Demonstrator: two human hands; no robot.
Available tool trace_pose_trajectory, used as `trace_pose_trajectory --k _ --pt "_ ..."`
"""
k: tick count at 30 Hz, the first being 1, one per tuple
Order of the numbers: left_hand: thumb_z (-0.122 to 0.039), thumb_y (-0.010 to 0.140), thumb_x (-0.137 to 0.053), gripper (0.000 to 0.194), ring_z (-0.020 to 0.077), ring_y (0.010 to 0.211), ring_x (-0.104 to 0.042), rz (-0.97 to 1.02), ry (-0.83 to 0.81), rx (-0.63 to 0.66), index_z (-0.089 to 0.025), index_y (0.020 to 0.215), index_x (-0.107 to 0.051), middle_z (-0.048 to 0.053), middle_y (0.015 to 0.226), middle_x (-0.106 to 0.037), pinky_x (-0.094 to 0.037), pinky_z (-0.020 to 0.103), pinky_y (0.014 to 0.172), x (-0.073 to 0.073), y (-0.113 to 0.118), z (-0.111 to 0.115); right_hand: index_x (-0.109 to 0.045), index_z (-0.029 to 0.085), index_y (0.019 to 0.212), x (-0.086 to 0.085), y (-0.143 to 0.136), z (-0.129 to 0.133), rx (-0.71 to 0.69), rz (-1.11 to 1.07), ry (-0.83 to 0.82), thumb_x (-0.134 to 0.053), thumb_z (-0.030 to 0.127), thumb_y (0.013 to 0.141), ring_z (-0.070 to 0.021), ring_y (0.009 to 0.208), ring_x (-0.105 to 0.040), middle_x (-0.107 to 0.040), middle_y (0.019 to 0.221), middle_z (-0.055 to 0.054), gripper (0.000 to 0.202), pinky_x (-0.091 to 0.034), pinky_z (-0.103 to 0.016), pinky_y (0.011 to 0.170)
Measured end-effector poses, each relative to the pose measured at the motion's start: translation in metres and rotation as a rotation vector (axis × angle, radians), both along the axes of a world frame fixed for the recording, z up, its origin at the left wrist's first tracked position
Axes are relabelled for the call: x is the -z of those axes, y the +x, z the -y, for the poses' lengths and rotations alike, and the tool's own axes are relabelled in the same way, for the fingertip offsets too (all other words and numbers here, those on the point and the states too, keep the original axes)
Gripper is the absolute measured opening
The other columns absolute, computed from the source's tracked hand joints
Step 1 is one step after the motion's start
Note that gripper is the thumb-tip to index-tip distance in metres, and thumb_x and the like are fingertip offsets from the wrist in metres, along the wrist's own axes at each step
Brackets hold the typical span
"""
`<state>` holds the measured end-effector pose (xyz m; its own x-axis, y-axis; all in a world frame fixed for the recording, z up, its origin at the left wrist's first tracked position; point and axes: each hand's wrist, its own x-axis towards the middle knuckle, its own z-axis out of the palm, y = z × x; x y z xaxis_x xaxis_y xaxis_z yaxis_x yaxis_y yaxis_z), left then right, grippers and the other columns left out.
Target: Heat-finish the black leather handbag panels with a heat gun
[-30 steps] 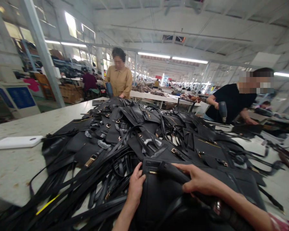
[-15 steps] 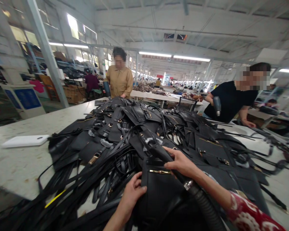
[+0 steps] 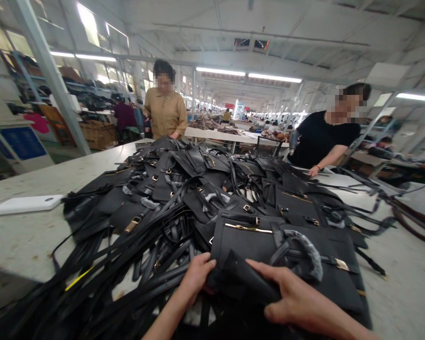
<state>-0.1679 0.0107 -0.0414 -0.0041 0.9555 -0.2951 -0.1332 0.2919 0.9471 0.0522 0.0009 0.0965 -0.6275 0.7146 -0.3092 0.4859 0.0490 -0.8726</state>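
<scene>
A black bag (image 3: 248, 241) with a gold zipper lies in front of me on a heap of black bags and straps. My left hand (image 3: 198, 274) pinches the bag's lower left edge between thumb and fingers. My right hand (image 3: 281, 288) is wrapped round a dark tool (image 3: 246, 276), its blunt end over the lower part of the bag. A handle in clear plastic wrap (image 3: 313, 255) curves just beyond my right hand. The lower part of the bag is dark and partly hidden.
A white flat object (image 3: 26, 204) lies on the pale table (image 3: 17, 241) at left. Across the heap stand a person in tan (image 3: 165, 113) and a person in black (image 3: 322, 137). Brown straps (image 3: 411, 217) lie at right.
My right hand and the tool have moved down, towards me, uncovering the bag's zipper. My left hand stays at the bag's edge. The person in black has lowered the tool and reached towards the heap.
</scene>
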Motion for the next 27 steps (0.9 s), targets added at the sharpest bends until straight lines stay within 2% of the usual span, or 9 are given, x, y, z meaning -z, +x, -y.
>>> trace_pose_trajectory --k 2,5,8,11,13,16,21,27 --pt "-0.034 0.064 -0.054 0.018 0.0121 0.035 -0.047 0.005 -0.016 0.007 -0.017 0.069 -0.053 -0.004 0.046 -0.052 -0.036 0.022 0.033 0.002 -0.002 0.006 -0.043 0.025 0.125 0.007 0.004 0.01 -0.018 0.076 -0.094 -0.055 0.004 0.052 -0.0072 0.044 -0.046 -0.061 0.066 0.006 0.077 -0.032 -0.012 0.036" --pt "-0.034 0.06 -0.057 0.019 0.0102 0.037 -0.046 0.025 -0.019 0.009 -0.016 0.066 -0.051 -0.005 0.047 -0.05 -0.036 0.022 0.035 0.006 -0.003 0.012 -0.041 0.027 0.126 0.021 0.005 0.017 -0.018 0.071 -0.194 -0.053 0.003 0.052 -0.0049 0.039 -0.041 -0.058 0.061 0.007 0.079 -0.029 -0.01 0.033" --pt "-0.036 0.058 -0.059 0.022 0.0086 0.037 -0.043 0.037 -0.035 0.01 -0.016 0.063 -0.051 -0.005 0.047 -0.048 -0.033 0.02 0.036 0.01 -0.004 0.012 -0.036 0.027 0.129 0.035 -0.006 0.014 -0.031 0.015 -0.182 -0.054 0.004 0.052 -0.0049 0.038 -0.041 -0.055 0.059 0.008 0.082 -0.031 -0.01 0.032" --pt "-0.042 0.061 -0.058 0.027 0.0057 0.033 -0.033 0.048 -0.059 -0.001 -0.017 0.059 -0.048 -0.009 0.042 -0.039 -0.027 0.018 0.035 0.009 -0.007 0.011 -0.032 0.026 0.13 0.045 -0.021 0.007 -0.029 -0.033 -0.143 -0.056 0.008 0.055 -0.006 0.038 -0.043 -0.055 0.061 0.007 0.081 -0.037 -0.013 0.032" --pt "-0.044 0.062 -0.058 0.029 0.0044 0.033 -0.029 0.068 -0.065 -0.002 -0.017 0.058 -0.047 -0.01 0.04 -0.034 -0.023 0.017 0.036 0.008 -0.011 0.012 -0.03 0.027 0.131 0.047 -0.024 0.005 0.023 -0.099 -0.121 -0.056 0.01 0.057 -0.006 0.038 -0.043 -0.057 0.065 0.006 0.08 -0.039 -0.015 0.033" --pt "-0.039 0.06 -0.063 0.027 0.0048 0.036 -0.034 0.112 -0.072 0.03 -0.015 0.061 -0.051 -0.008 0.044 -0.04 -0.024 0.017 0.039 0.005 -0.016 0.016 -0.025 0.028 0.133 0.046 -0.017 0.007 0.108 -0.168 -0.098 -0.053 0.009 0.059 -0.0056 0.039 -0.042 -0.057 0.066 0.007 0.081 -0.04 -0.015 0.035" --pt "-0.033 0.059 -0.066 0.022 0.0073 0.044 -0.046 0.173 -0.086 0.063 -0.014 0.064 -0.057 -0.003 0.052 -0.052 -0.032 0.019 0.045 0.001 -0.02 0.019 -0.03 0.025 0.132 0.048 -0.012 0.011 0.028 -0.051 -0.117 -0.053 0.007 0.056 -0.0057 0.038 -0.042 -0.053 0.058 0.008 0.081 -0.035 -0.013 0.033" --pt "-0.032 0.062 -0.064 0.02 0.0068 0.042 -0.045 0.198 -0.078 0.059 -0.014 0.067 -0.057 -0.003 0.051 -0.052 -0.032 0.018 0.044 -0.003 -0.019 0.018 -0.039 0.025 0.127 0.042 -0.035 0.011 0.125 -0.187 0.1 -0.052 0.005 0.055 -0.0087 0.053 -0.05 -0.06 0.077 0.005 0.076 -0.038 -0.014 0.045"
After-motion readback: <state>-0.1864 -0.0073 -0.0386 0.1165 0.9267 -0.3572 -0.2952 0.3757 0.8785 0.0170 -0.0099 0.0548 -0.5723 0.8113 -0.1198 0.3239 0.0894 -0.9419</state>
